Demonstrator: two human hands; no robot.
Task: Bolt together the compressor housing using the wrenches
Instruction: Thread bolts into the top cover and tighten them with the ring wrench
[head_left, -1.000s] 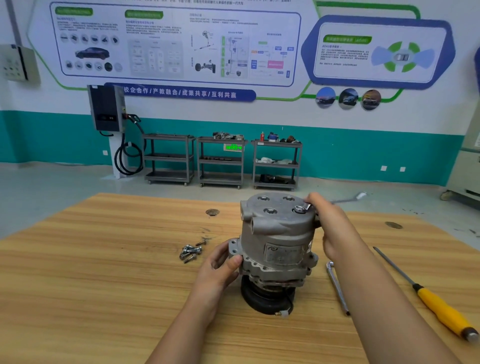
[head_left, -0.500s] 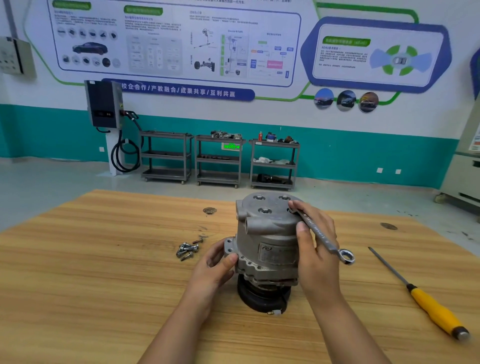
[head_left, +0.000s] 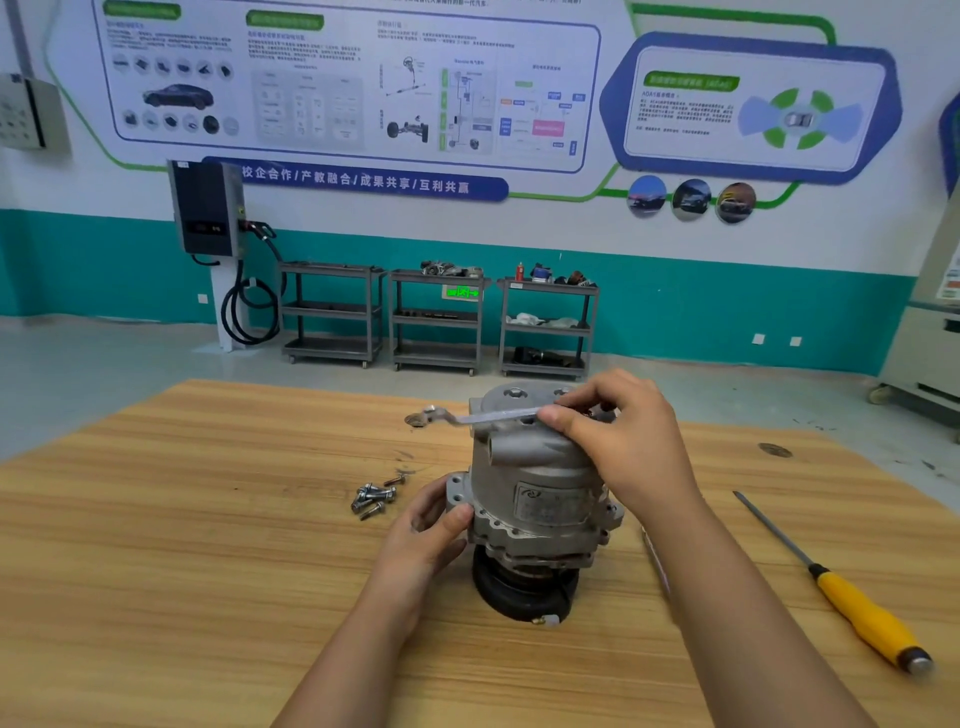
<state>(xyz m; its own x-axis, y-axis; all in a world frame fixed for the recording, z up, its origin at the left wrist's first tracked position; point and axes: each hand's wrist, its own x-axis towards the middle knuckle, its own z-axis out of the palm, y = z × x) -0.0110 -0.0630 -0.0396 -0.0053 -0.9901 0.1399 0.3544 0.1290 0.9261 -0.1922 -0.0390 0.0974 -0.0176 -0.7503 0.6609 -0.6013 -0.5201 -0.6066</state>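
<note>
The compressor housing (head_left: 535, 467) stands mid-table (head_left: 156, 571), long axis vertical, black pulley down and ported cap up. The right hand (head_left: 628, 441) pinches a wrench (head_left: 493, 417) lying level across the cap, its free end pointing left. The left hand (head_left: 431, 530) grips the flange. Several loose bolts (head_left: 375, 499) lie beside it, so most of the bolting seems left to do.

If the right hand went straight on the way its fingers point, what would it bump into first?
Probably nothing. The right hand, pinching the flat silver wrench, points left across the grey metal compressor housing. Past that the way looks free above the wooden table, though depth is unclear.
</note>
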